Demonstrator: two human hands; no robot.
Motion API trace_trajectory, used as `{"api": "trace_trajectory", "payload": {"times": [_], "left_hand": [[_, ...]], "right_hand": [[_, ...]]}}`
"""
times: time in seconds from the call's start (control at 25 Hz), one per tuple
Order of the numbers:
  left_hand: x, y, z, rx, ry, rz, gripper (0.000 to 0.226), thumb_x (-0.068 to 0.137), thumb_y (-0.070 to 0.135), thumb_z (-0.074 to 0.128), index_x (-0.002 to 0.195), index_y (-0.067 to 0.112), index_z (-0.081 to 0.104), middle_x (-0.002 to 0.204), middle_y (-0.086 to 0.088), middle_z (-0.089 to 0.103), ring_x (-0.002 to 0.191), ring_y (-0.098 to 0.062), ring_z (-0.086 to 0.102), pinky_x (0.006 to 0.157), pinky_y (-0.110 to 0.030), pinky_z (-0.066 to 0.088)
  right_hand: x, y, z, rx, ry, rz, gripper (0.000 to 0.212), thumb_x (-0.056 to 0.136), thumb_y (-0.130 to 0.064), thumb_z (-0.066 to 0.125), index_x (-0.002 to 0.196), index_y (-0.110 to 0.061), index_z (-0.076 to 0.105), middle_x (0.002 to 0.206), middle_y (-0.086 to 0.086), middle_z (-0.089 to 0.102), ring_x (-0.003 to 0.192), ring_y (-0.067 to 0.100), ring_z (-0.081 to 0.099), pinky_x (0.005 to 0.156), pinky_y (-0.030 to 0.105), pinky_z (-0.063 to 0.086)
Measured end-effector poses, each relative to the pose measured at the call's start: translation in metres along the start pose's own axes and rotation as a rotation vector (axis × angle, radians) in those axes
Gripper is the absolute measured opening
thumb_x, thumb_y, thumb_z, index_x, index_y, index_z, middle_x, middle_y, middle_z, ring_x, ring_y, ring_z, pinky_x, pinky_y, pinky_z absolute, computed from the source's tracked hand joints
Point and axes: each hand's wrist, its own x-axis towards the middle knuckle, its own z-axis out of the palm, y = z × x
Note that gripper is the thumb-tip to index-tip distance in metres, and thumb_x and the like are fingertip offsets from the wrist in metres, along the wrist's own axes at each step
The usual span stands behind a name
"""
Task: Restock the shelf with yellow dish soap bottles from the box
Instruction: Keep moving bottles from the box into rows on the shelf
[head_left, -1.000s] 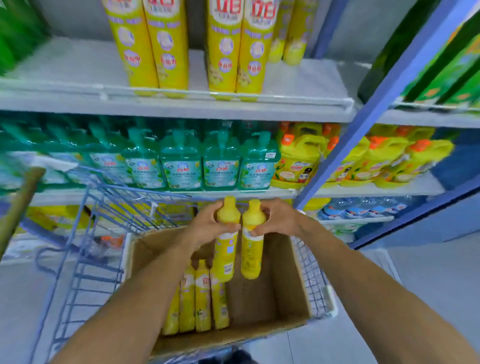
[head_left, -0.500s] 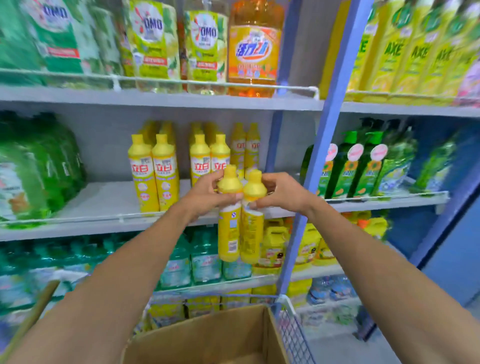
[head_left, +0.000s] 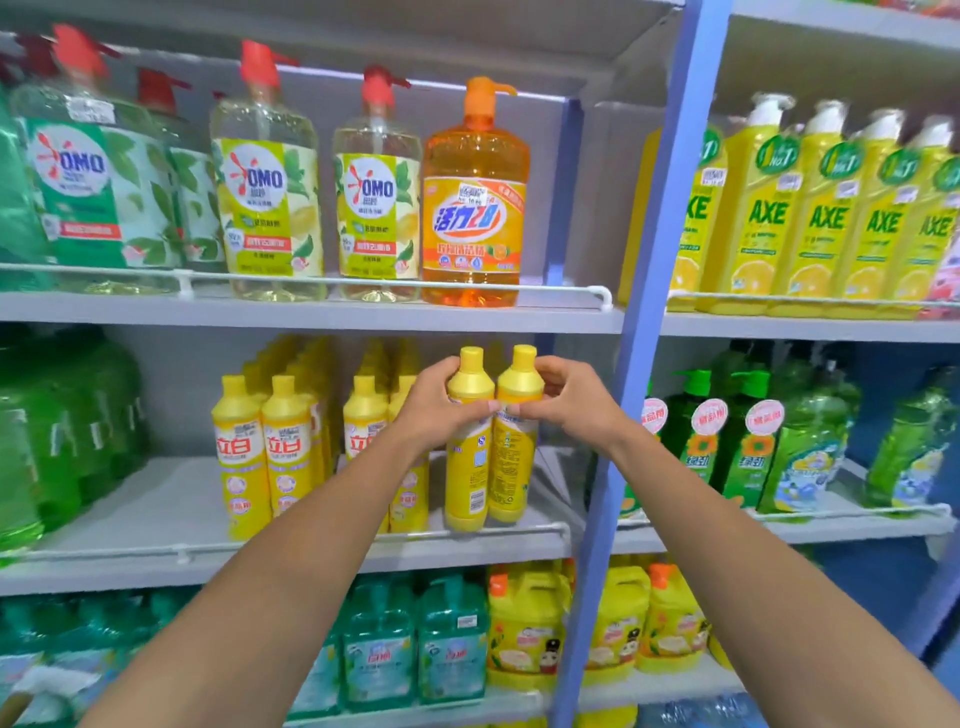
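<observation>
Bottles — two yellow dish soap bottles (head_left: 485, 441) upright at the shelf (head_left: 156, 499) edge w/ left hand (head_left: 441, 402) & right hand (head_left: 566, 400) wrapped round their shoulders (best hold) — prob. full, heavyish, slick plastic.

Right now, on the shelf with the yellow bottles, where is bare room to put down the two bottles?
Bare shelf lies between the green bottles and the yellow rows. A narrower bare strip runs right of the two held bottles, against the blue post. Between the yellow rows it is crowded.
</observation>
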Motion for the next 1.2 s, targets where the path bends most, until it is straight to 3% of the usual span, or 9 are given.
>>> {"api": "trace_trajectory", "payload": {"times": [0.16, 0.28, 0.36, 0.56, 0.72, 0.84, 0.96, 1.12, 1.2], "left_hand": [[0.024, -0.023, 0.024, 0.007, 0.083, -0.034, 0.046, 0.067, 0.022, 0.088, 0.097, 0.001, 0.060, 0.083, -0.012, 0.069, 0.072, -0.014, 0.060, 0.071, -0.040, 0.054], [0.034, -0.042, 0.035, 0.051, 0.116, -0.064, 0.048, 0.064, 0.031, 0.087, 0.099, 0.007, 0.064, 0.090, -0.014, 0.072, 0.075, -0.016, 0.064, 0.077, -0.048, 0.057], [0.033, -0.057, 0.042, 0.080, 0.128, -0.077, 0.048, 0.064, 0.034, 0.087, 0.102, 0.014, 0.066, 0.091, -0.006, 0.074, 0.079, -0.016, 0.068, 0.079, -0.049, 0.059], [0.029, -0.084, 0.052, 0.062, 0.123, -0.105, 0.061, 0.067, 0.043, 0.087, 0.119, 0.027, 0.059, 0.105, 0.007, 0.073, 0.096, -0.011, 0.071, 0.084, -0.038, 0.059], [0.000, -0.111, 0.058, -0.013, 0.007, -0.180, 0.065, 0.073, 0.016, 0.083, 0.129, 0.025, 0.051, 0.122, 0.007, 0.068, 0.116, -0.011, 0.065, 0.097, -0.036, 0.055], [-0.020, -0.128, 0.062, -0.047, -0.016, -0.196, 0.068, 0.083, 0.001, 0.078, 0.141, 0.016, 0.045, 0.133, 0.004, 0.063, 0.121, -0.004, 0.061, 0.102, -0.029, 0.052], [-0.020, -0.131, 0.070, -0.007, 0.072, -0.203, 0.064, 0.081, 0.005, 0.081, 0.134, 0.018, 0.049, 0.123, 0.010, 0.065, 0.108, 0.009, 0.063, 0.087, -0.015, 0.054], [-0.019, -0.140, 0.078, 0.138, 0.176, -0.174, 0.068, 0.068, 0.035, 0.087, 0.127, 0.030, 0.054, 0.117, 0.009, 0.064, 0.110, -0.004, 0.063, 0.093, -0.030, 0.055], [-0.017, -0.145, 0.080, 0.128, 0.186, -0.179, 0.067, 0.064, 0.036, 0.088, 0.123, 0.030, 0.056, 0.115, 0.008, 0.066, 0.108, -0.007, 0.064, 0.091, -0.032, 0.056]], "right_hand": [[0.027, 0.033, -0.005, -0.004, -0.006, 0.036, 0.055, 0.071, 0.003, 0.088, 0.121, 0.000, 0.064, 0.115, 0.013, 0.074, 0.095, 0.013, 0.071, 0.084, 0.025, 0.058], [0.040, 0.061, -0.005, -0.025, -0.035, 0.081, 0.050, 0.071, -0.002, 0.090, 0.116, -0.005, 0.067, 0.110, 0.012, 0.076, 0.095, 0.019, 0.073, 0.090, 0.040, 0.060], [0.043, 0.078, 0.000, -0.043, -0.051, 0.115, 0.051, 0.069, -0.009, 0.091, 0.115, -0.011, 0.068, 0.107, 0.007, 0.076, 0.100, 0.025, 0.074, 0.092, 0.046, 0.059], [0.032, 0.105, 0.015, 0.066, 0.051, 0.148, 0.052, 0.076, -0.011, 0.088, 0.120, -0.016, 0.061, 0.111, 0.001, 0.074, 0.099, 0.010, 0.072, 0.086, 0.025, 0.059], [0.012, 0.141, 0.032, 0.077, 0.016, 0.215, 0.057, 0.078, -0.009, 0.086, 0.128, -0.017, 0.058, 0.123, -0.004, 0.071, 0.113, 0.009, 0.068, 0.100, 0.038, 0.056], [0.003, 0.153, 0.041, 0.095, 0.028, 0.211, 0.058, 0.080, -0.012, 0.085, 0.130, -0.024, 0.057, 0.125, -0.009, 0.069, 0.115, 0.004, 0.066, 0.101, 0.034, 0.055], [-0.003, 0.160, 0.048, 0.110, 0.118, 0.216, 0.060, 0.077, -0.021, 0.088, 0.129, -0.021, 0.059, 0.122, -0.011, 0.069, 0.114, 0.003, 0.065, 0.095, 0.024, 0.056], [-0.006, 0.155, 0.063, 0.117, 0.278, 0.240, 0.066, 0.067, -0.033, 0.094, 0.122, -0.025, 0.058, 0.112, -0.015, 0.069, 0.103, -0.001, 0.064, 0.079, 0.013, 0.053], [-0.007, 0.152, 0.068, 0.148, 0.298, 0.257, 0.062, 0.068, -0.033, 0.093, 0.118, -0.024, 0.058, 0.108, -0.014, 0.070, 0.098, 0.000, 0.066, 0.072, 0.011, 0.053]]}}
